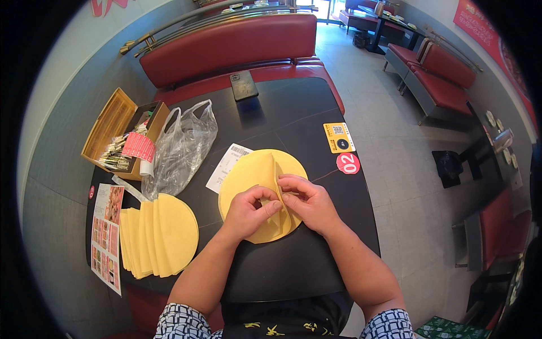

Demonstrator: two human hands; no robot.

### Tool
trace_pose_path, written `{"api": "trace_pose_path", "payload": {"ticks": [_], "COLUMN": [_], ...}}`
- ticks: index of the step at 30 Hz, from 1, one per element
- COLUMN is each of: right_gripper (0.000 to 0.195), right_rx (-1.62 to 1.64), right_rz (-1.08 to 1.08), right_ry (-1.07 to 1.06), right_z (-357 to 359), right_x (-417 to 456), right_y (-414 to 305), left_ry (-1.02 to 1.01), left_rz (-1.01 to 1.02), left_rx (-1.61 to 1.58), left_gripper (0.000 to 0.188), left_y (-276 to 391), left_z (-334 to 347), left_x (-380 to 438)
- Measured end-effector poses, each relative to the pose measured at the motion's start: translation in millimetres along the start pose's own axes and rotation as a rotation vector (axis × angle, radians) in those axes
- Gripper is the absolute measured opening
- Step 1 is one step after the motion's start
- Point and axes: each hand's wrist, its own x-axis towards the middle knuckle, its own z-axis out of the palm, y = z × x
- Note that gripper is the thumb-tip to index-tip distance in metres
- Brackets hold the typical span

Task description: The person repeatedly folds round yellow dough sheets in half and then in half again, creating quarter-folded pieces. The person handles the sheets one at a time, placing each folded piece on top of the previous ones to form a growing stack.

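A stack of yellow round sheets (237, 182), paper or thin cloth, lies on the black table in front of me. Several layers at its middle stand up as a raised fold (273, 173). My left hand (254, 209) grips this fold from the left, its thumb and index finger at the near part. From the right, my right hand (307, 201) pinches the same layers between thumb and fingers. How many layers each hand holds cannot be made out. Folded yellow sheets (169, 233) lie fanned out to the left, overlapping one another.
Left of the stack are a crumpled clear plastic bag (182, 148), an open box of small packets (123, 144) and a printed menu (108, 237). A printed slip (224, 167) lies partly under the stack. A phone (244, 86) rests near the table's far edge (292, 82), before a red bench (233, 46).
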Motion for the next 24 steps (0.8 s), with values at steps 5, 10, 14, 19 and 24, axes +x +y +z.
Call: {"api": "trace_pose_path", "payload": {"ticks": [5,10,14,19,24], "right_gripper": [0.03,0.03,0.029,0.029,0.03], "right_rx": [-0.008,-0.026,-0.017,-0.004,0.007], "right_rz": [-0.006,-0.007,-0.004,-0.015,0.028], "right_ry": [0.0,0.0,0.001,0.025,0.04], "right_z": [0,1,0,1,2], "right_x": [0,-1,0,1,0], "right_y": [0,-1,-1,4,0], "left_ry": [0.0,-0.03,-0.05,0.006,0.024], "left_rz": [-0.027,-0.082,-0.118,-0.029,-0.023], "left_rx": [0.012,0.021,0.017,-0.024,0.003], "left_gripper": [0.018,0.017,0.016,0.016,0.012], "left_y": [3,5,7,-1,-3], "left_z": [1,-2,-3,1,1], "left_x": [0,-1,-1,1,1]}}
